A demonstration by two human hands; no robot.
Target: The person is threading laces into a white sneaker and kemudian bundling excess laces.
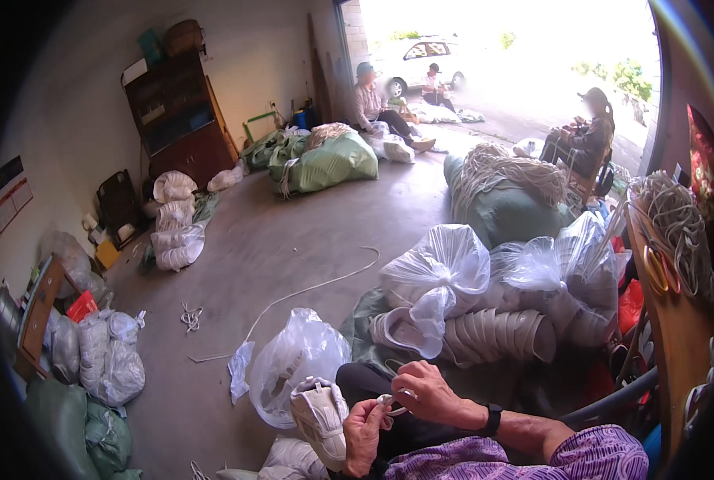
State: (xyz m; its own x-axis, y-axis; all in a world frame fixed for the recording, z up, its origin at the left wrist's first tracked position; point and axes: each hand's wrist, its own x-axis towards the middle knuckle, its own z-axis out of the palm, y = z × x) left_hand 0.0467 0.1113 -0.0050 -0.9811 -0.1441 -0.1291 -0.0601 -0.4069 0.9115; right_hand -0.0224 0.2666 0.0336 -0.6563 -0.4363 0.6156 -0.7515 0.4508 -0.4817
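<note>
Hands and a white shoe
A white shoe [319,416] rests on the lap, just beside a clear bag [293,356]; the left hand [363,436] and right hand [427,392] both pinch one white lace [391,402]

Open room lies ahead and to the left, over the bare concrete floor [293,240], crossed only by a loose white cord [309,290] and a small knot of cord [190,317]. Close in, the way is hemmed: a white shoe [318,416] and a clear plastic bag [297,360] sit just left of the hands, tied bags of white parts [445,276] and a stack of pale soles [493,336] crowd the front right, and a wooden table edge [673,336] blocks the right side.
</note>
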